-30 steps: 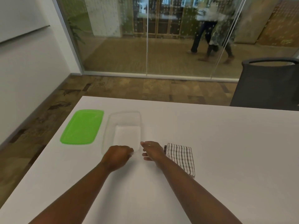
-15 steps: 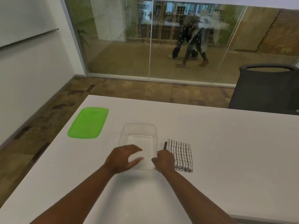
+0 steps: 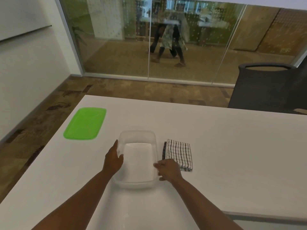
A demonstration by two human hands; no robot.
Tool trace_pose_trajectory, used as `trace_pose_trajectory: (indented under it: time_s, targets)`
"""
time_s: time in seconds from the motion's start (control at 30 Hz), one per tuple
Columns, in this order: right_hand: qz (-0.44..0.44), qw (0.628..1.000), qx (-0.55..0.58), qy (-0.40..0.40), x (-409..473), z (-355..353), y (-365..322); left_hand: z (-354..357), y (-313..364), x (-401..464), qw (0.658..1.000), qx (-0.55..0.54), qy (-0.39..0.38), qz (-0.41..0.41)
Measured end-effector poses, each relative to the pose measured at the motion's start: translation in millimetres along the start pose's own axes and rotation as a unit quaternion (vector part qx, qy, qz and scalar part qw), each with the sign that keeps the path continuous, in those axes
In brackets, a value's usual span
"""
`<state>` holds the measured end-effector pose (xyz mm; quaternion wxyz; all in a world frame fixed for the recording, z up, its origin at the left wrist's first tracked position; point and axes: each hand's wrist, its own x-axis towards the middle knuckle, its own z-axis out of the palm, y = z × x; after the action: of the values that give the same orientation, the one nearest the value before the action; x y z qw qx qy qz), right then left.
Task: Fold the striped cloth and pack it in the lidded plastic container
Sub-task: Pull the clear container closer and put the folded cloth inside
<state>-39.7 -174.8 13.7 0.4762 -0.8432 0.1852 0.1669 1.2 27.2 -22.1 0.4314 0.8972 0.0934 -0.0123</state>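
So the clear plastic container (image 3: 137, 156) is sat open on the white bench (image 3: 232, 146), and nothing can be seen inside it, just the bench showing through the bottom. It's being held from both sides: the left hand (image 3: 113, 159) is pressed flat against the left wall with the fingers stretched out along it, so that grip is open rather than wrapped around anything, and the right hand (image 3: 168, 170) is curled with its fingertips on the right rim near the front corner, a loose pinch by the look of it. The striped cloth (image 3: 180, 154) is already folded into a neat little stack and is parked just beside the container on its right, not touching as far as can be made out. The green lid (image 3: 85, 123) is lying flat further back on the left, well apart from the container. A dark chair (image 3: 265, 87) is tucked in at the far right of the bench.
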Motion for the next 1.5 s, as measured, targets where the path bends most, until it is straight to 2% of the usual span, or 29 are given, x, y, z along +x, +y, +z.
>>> trace_pose_trajectory:
  time_s: [0.07, 0.13, 0.23, 0.37, 0.57, 0.67, 0.73, 0.8, 0.97, 1.1, 1.17, 1.2, 1.23, 1.27, 1.33, 1.4, 1.43, 1.5]
  targets:
    - [0.039, 0.998, 0.027, 0.037, 11, -13, 3, 0, 1, 2, 1.0, -0.003, 0.001, -0.001]
    - [0.033, 0.989, -0.033, 0.137, 24, -29, 12, -1, 1, 5, 1.0, 0.009, 0.004, -0.005]
    - [0.097, 0.962, -0.011, 0.256, 44, -52, 35, -1, 3, 8, 1.0, 0.01, 0.004, -0.019]
    - [0.209, 0.954, 0.004, 0.213, 64, -63, 49, 1, 4, 8, 1.0, 0.005, -0.002, -0.023]
    - [0.252, 0.957, 0.01, 0.147, 74, -62, 41, 1, 4, 5, 0.999, -0.022, -0.026, -0.035]
    - [0.228, 0.967, 0.057, 0.098, 76, -60, 38, 0, 7, 5, 0.999, -0.025, -0.03, -0.037]
    - [0.216, 0.966, 0.11, 0.093, 73, -62, 31, 0, 6, 5, 0.998, -0.027, -0.032, -0.041]
    - [0.184, 0.967, 0.121, 0.124, 67, -66, 17, 1, 5, 6, 0.998, -0.029, -0.038, -0.047]
    - [0.057, 0.974, 0.013, 0.218, 47, -75, -27, 2, 13, 12, 0.996, -0.023, -0.026, -0.087]
    - [-0.034, 0.968, 0.046, 0.243, 31, -74, -59, -1, 24, 14, 0.996, 0.039, 0.074, 0.005]
    - [-0.063, 0.965, 0.106, 0.232, 27, -68, -73, -4, 39, 16, 0.993, -0.015, 0.106, 0.047]
    - [-0.069, 0.965, 0.132, 0.215, 26, -63, -78, -6, 47, 17, 0.992, -0.063, 0.104, 0.042]
    - [-0.066, 0.966, 0.159, 0.194, 25, -57, -83, -8, 55, 18, 0.988, -0.129, 0.08, 0.013]
    - [-0.053, 0.966, 0.186, 0.17, 25, -50, -87, -10, 64, 18, 0.978, -0.202, 0.025, -0.036]
    - [-0.012, 0.965, 0.235, 0.118, 25, -33, -91, -18, 75, 16, 0.923, -0.315, -0.157, -0.154]
    - [0.026, 0.961, 0.265, 0.079, 27, -20, -87, -22, 74, 17, 0.868, -0.356, -0.279, -0.205]
    - [0.036, 0.962, 0.262, 0.074, 27, -15, -84, -22, 71, 17, 0.861, -0.36, -0.292, -0.209]
    - [0.041, 0.977, 0.199, 0.07, 27, -9, -76, -22, 67, 17, 0.882, -0.34, -0.253, -0.207]
